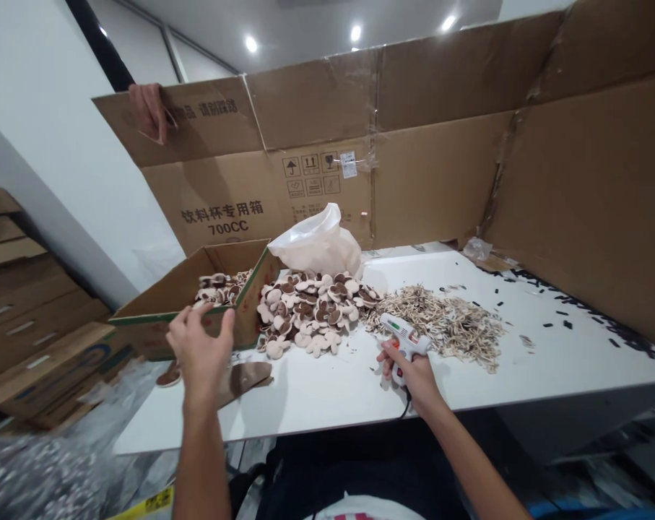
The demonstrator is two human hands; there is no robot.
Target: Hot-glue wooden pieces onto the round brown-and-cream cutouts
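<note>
My right hand [408, 372] grips a white and orange glue gun [401, 334] that rests on the white table [468, 383], beside a heap of thin pale sticks [446, 318]. My left hand [200, 347] hovers with its fingers spread and nothing in it, just in front of the open cardboard box [159, 307], which holds several brown-and-cream mushroom-shaped pieces [219, 287]. A larger pile of the same pieces [310, 307] lies on the table between my hands.
A white plastic bag [319, 242] sits behind the pile. Tall cardboard sheets [440, 166] wall the table's back and right side; another person's hand [149, 110] holds the top left edge. Small black bits [565, 314] are scattered at right. Flattened cartons [29, 339] lie at left.
</note>
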